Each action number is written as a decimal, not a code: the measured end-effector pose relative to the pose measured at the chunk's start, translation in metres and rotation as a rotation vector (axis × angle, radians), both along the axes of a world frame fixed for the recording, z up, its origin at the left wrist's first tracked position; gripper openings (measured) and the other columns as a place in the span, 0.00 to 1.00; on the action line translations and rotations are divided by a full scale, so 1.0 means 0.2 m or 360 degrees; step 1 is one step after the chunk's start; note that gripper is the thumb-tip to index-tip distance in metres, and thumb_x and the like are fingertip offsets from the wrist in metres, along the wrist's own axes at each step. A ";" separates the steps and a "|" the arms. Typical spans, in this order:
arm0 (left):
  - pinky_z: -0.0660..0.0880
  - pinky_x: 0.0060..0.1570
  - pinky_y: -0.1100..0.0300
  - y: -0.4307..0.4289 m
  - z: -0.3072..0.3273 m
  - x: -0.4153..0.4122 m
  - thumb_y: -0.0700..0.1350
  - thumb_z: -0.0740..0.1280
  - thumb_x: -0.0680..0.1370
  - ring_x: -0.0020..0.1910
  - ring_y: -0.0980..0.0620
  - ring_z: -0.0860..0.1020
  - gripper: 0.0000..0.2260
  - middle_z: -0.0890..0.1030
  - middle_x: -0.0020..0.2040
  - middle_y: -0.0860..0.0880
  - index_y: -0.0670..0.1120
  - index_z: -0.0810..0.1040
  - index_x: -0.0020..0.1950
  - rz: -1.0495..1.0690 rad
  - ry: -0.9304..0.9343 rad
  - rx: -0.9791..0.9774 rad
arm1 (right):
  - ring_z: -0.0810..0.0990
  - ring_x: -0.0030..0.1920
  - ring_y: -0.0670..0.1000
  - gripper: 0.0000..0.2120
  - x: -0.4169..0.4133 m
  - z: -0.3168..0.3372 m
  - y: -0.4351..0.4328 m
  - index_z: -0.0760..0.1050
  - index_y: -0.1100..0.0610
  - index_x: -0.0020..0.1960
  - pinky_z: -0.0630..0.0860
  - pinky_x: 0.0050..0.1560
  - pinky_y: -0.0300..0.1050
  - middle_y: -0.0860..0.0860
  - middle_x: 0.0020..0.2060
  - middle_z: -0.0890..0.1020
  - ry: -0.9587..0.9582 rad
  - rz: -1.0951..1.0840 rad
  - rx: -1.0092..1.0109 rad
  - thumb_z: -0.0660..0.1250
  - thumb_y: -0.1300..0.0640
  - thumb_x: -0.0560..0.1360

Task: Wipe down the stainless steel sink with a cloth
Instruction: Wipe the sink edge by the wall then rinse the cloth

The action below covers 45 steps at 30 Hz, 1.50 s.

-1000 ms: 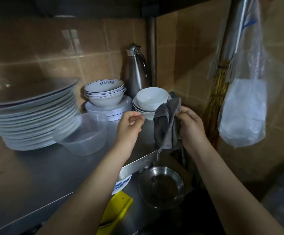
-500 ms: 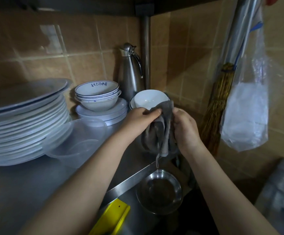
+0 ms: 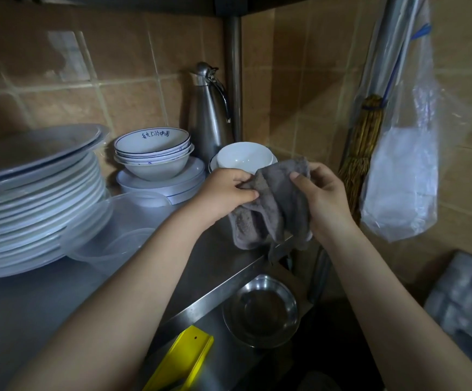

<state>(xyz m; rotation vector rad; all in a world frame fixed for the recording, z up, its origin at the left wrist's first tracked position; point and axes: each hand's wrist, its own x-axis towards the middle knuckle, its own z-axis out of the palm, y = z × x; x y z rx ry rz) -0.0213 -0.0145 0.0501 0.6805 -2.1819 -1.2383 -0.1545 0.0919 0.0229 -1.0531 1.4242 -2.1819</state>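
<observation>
A grey terry cloth [image 3: 274,204] hangs in folds between my two hands, above the steel counter's front edge. My left hand [image 3: 226,193] pinches its upper left corner. My right hand [image 3: 323,197] grips its upper right part, fingers curled into the fabric. Below them lies the stainless steel sink [image 3: 223,294], its rim running diagonally, with a round steel bowl [image 3: 261,311] inside it.
A tall stack of white plates [image 3: 31,193], clear plastic containers [image 3: 122,221], stacked bowls [image 3: 153,153], a white bowl [image 3: 243,156] and a steel jug [image 3: 209,111] crowd the counter. A yellow object [image 3: 184,359] lies in the sink. A broom [image 3: 361,148] and plastic bag [image 3: 404,176] hang at right.
My left hand, free a second ago, has taken hold of the cloth's left corner. Both hands have spread the cloth wider. The view has shifted slightly.
</observation>
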 end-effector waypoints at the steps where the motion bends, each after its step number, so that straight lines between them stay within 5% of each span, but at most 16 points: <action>1: 0.74 0.59 0.53 0.00 0.00 0.00 0.32 0.67 0.71 0.49 0.51 0.79 0.11 0.82 0.49 0.46 0.43 0.80 0.51 -0.0006 0.0000 0.0003 | 0.82 0.39 0.43 0.07 -0.02 0.01 0.01 0.77 0.53 0.41 0.77 0.39 0.36 0.44 0.35 0.83 0.0018 -0.0004 -0.0001 0.66 0.64 0.74; 9: 0.76 0.43 0.70 -0.03 0.07 0.02 0.29 0.64 0.71 0.37 0.63 0.79 0.17 0.82 0.39 0.56 0.52 0.80 0.41 -0.0065 -0.0002 0.0063 | 0.82 0.39 0.43 0.05 -0.14 0.09 0.09 0.79 0.52 0.42 0.77 0.38 0.35 0.44 0.35 0.84 0.0199 0.0041 0.0124 0.69 0.61 0.73; 12: 0.75 0.42 0.64 -0.01 0.09 0.00 0.38 0.66 0.67 0.34 0.60 0.80 0.09 0.82 0.32 0.55 0.52 0.82 0.33 -0.0077 -0.0011 0.0191 | 0.82 0.39 0.42 0.04 -0.15 0.15 0.10 0.79 0.51 0.42 0.76 0.38 0.33 0.44 0.35 0.84 0.0276 0.0061 0.0158 0.69 0.60 0.73; 15: 0.77 0.46 0.60 0.04 0.08 -0.03 0.50 0.74 0.63 0.41 0.55 0.83 0.04 0.85 0.39 0.52 0.52 0.84 0.36 -0.0232 -0.0034 0.0303 | 0.82 0.39 0.43 0.07 -0.16 0.21 0.10 0.79 0.51 0.40 0.76 0.39 0.36 0.44 0.34 0.83 0.0312 0.0127 0.0118 0.69 0.62 0.73; 19: 0.78 0.48 0.57 0.06 0.08 -0.05 0.46 0.74 0.69 0.42 0.54 0.82 0.03 0.85 0.41 0.51 0.48 0.83 0.39 -0.0205 -0.0114 0.0179 | 0.81 0.38 0.44 0.08 -0.19 0.27 0.13 0.78 0.52 0.39 0.77 0.41 0.38 0.45 0.33 0.83 0.0406 0.0130 0.0112 0.69 0.64 0.72; 22: 0.75 0.54 0.51 0.05 0.12 -0.04 0.46 0.74 0.68 0.45 0.49 0.80 0.14 0.83 0.45 0.42 0.37 0.79 0.46 -0.0151 -0.0137 0.0103 | 0.81 0.37 0.45 0.10 -0.24 0.29 0.19 0.79 0.51 0.36 0.77 0.39 0.38 0.45 0.32 0.83 0.0425 0.0202 0.0171 0.70 0.64 0.71; 25: 0.79 0.43 0.59 0.03 0.14 -0.02 0.47 0.76 0.63 0.40 0.52 0.82 0.12 0.84 0.39 0.46 0.42 0.81 0.42 -0.0255 -0.0088 0.0297 | 0.82 0.34 0.45 0.07 -0.30 0.28 0.20 0.78 0.55 0.38 0.77 0.35 0.36 0.47 0.31 0.83 0.0212 0.0355 0.0193 0.69 0.65 0.71; 28: 0.79 0.39 0.63 -0.01 0.09 -0.04 0.42 0.72 0.69 0.36 0.55 0.82 0.02 0.84 0.36 0.50 0.47 0.80 0.40 -0.0221 -0.0158 0.0491 | 0.83 0.39 0.49 0.02 -0.34 0.22 0.11 0.79 0.58 0.43 0.79 0.39 0.41 0.50 0.37 0.84 0.0203 0.0321 0.0511 0.70 0.63 0.71; 32: 0.75 0.52 0.56 -0.08 -0.08 -0.10 0.42 0.71 0.73 0.44 0.52 0.79 0.08 0.81 0.44 0.48 0.43 0.78 0.50 -0.0004 -0.0634 0.0473 | 0.77 0.36 0.49 0.05 -0.38 0.06 -0.08 0.77 0.61 0.41 0.72 0.35 0.37 0.54 0.36 0.79 0.0491 0.0167 0.1071 0.72 0.61 0.70; 36: 0.71 0.48 0.56 -0.16 -0.21 -0.18 0.43 0.72 0.72 0.50 0.48 0.75 0.12 0.78 0.49 0.45 0.41 0.76 0.53 0.0273 -0.0685 0.0414 | 0.74 0.40 0.51 0.11 -0.44 -0.09 -0.26 0.73 0.60 0.35 0.70 0.42 0.43 0.55 0.35 0.75 0.0610 -0.0027 0.1207 0.74 0.62 0.68; 39: 0.70 0.41 0.58 -0.21 -0.25 -0.23 0.45 0.72 0.71 0.45 0.47 0.76 0.07 0.78 0.45 0.44 0.44 0.76 0.42 0.0446 -0.0604 0.0250 | 0.75 0.43 0.51 0.13 -0.49 -0.14 -0.35 0.71 0.56 0.32 0.71 0.45 0.44 0.54 0.38 0.77 0.0652 -0.0189 0.1206 0.76 0.60 0.67; 42: 0.67 0.39 0.58 -0.25 -0.29 -0.28 0.44 0.72 0.70 0.41 0.44 0.78 0.14 0.75 0.34 0.45 0.45 0.70 0.29 0.0603 -0.0538 0.0086 | 0.75 0.41 0.49 0.15 -0.51 -0.17 -0.41 0.70 0.53 0.30 0.68 0.42 0.41 0.50 0.35 0.77 0.0705 -0.0284 0.1237 0.76 0.58 0.67; 45: 0.72 0.39 0.52 -0.27 -0.32 -0.32 0.43 0.73 0.69 0.45 0.40 0.80 0.14 0.80 0.37 0.36 0.41 0.73 0.27 0.0669 -0.0600 -0.0099 | 0.75 0.41 0.49 0.14 -0.53 -0.20 -0.45 0.71 0.53 0.31 0.67 0.41 0.41 0.48 0.33 0.75 0.0737 -0.0286 0.1295 0.76 0.57 0.67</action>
